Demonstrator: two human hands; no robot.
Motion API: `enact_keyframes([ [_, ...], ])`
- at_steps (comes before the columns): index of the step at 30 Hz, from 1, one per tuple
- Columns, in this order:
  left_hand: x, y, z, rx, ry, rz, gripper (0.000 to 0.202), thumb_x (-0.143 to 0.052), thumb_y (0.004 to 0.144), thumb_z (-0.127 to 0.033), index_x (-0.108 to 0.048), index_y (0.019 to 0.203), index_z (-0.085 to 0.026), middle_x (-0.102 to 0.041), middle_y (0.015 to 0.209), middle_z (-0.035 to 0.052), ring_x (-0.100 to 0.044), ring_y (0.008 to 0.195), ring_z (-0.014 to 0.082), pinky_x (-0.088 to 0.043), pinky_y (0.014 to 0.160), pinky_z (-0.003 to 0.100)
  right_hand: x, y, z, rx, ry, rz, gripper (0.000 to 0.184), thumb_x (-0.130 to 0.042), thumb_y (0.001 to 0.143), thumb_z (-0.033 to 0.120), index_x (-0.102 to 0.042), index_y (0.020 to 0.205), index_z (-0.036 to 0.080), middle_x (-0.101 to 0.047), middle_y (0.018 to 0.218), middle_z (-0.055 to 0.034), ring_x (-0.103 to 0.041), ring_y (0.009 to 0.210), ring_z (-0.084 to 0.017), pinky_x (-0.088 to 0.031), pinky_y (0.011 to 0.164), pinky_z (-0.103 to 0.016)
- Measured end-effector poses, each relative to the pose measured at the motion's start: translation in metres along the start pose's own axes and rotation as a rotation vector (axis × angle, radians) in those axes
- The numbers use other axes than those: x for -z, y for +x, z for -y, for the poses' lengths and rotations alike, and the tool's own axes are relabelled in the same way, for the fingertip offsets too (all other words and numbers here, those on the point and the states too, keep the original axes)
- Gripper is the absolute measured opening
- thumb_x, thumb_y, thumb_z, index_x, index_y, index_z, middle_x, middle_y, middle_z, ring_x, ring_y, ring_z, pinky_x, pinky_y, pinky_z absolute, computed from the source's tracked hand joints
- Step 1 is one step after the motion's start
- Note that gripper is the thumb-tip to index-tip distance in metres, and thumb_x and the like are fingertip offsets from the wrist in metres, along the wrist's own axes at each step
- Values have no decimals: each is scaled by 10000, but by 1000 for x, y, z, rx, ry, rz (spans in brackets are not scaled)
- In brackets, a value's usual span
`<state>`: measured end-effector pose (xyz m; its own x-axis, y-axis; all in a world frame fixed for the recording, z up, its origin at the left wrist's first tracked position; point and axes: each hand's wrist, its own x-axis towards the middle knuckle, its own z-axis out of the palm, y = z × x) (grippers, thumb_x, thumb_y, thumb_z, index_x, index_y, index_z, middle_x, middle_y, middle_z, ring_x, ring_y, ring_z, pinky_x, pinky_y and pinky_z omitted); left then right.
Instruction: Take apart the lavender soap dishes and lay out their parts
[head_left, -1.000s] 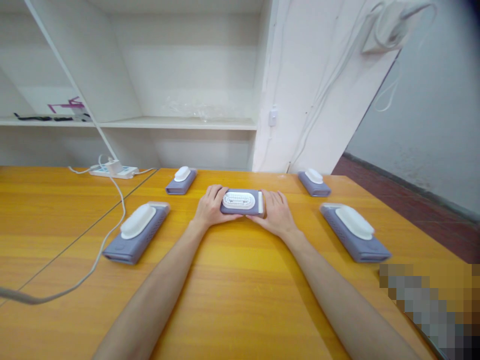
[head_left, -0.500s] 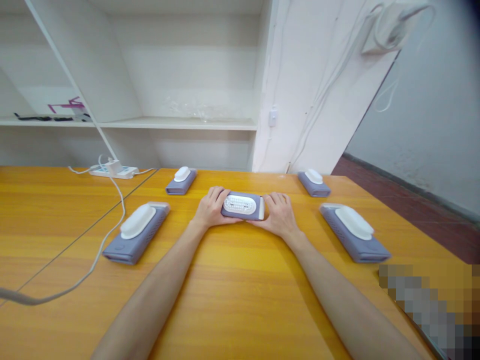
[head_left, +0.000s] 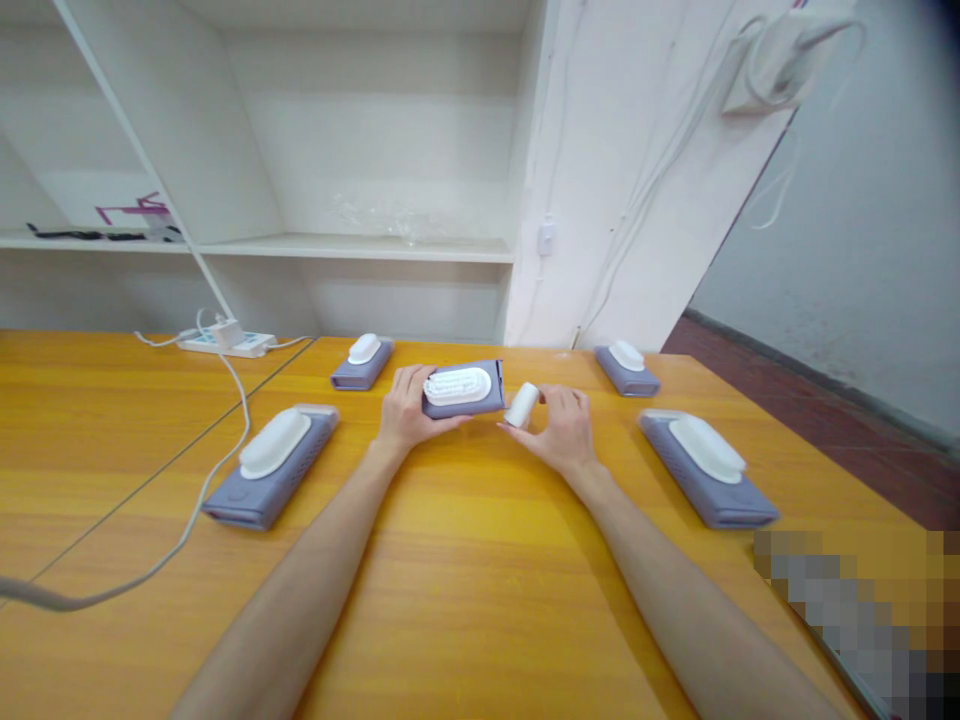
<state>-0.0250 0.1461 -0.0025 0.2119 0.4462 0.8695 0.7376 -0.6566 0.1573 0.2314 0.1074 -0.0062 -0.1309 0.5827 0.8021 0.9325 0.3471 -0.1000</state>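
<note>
Nearest, the table (head_left: 450,600) was crossed by both forearms, with a cable (head_left: 60,602) trailed over it at left. Farther in, the front left case (head_left: 271,468) and front right case (head_left: 709,470) were seen, each topped with a white pad. Between and slightly beyond these, the middle case (head_left: 466,390) was gripped at its left end by the left hand (head_left: 405,410), fingers clamped behind and thumb along the near side; its ridged pad was turned toward the camera, and whether it was lifted could not be told. The white piece (head_left: 522,404), tilted, was pinched between thumb and curled fingers of the right hand (head_left: 564,428), just beside the case's dark right end; contact there could not be made out. The step in hand was judged to be the handling of piece and case as separate parts; a steady left grip and a careful right pinch seemed called for next. Beyond, the rear left case (head_left: 362,362) and rear right case (head_left: 627,370) were noted, then a power strip (head_left: 251,346) and, farthest, a shelf (head_left: 352,246).
</note>
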Motion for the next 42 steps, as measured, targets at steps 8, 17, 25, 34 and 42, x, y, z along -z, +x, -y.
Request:
enact_keyframes([
  [8, -1, -1, 5, 123, 44, -14, 701, -708, 603, -598, -487, 1122, -182, -567, 1057, 114, -533, 1019, 271, -454, 907, 407, -11, -6, -3, -149, 47, 120, 621, -531, 780, 613, -500, 1183, 141, -612, 1062, -124, -536, 995, -257, -332, 870, -369],
  [17, -3, -1, -2, 40, 31, 120, 748, -678, 603, -646, -479, 1154, -181, -561, 1084, 119, -520, 1041, 277, -449, 917, 409, -13, -10, -5, -119, 59, 387, 642, -459, 860, 485, -336, 1398, 158, -494, 1324, -110, -425, 1190, -248, -312, 969, -372],
  [25, -3, -2, -3, 16, 41, 153, 766, -666, 607, -660, -482, 1165, -169, -554, 1088, 134, -514, 1044, 288, -457, 903, 411, -7, -8, 2, -65, 23, 540, 547, -394, 880, 399, -375, 1390, 201, -400, 1407, -109, -356, 1264, -250, -261, 1024, -398],
  [34, -4, -2, -4, 15, 53, 198, 754, -663, 614, -654, -476, 1166, -176, -549, 1104, 130, -508, 1050, 289, -454, 898, 409, -5, -7, 7, -78, -105, 518, 524, -340, 913, 462, -371, 1382, 231, -407, 1387, -130, -386, 1228, -270, -259, 998, -435],
  [42, -5, -2, -4, 40, 58, 240, 753, -661, 609, -661, -482, 1167, -190, -549, 1094, 126, -508, 1046, 296, -455, 883, 415, -12, -11, 4, -152, -174, 460, 521, -419, 886, 419, -388, 1365, 214, -465, 1326, -147, -436, 1160, -290, -278, 958, -450],
])
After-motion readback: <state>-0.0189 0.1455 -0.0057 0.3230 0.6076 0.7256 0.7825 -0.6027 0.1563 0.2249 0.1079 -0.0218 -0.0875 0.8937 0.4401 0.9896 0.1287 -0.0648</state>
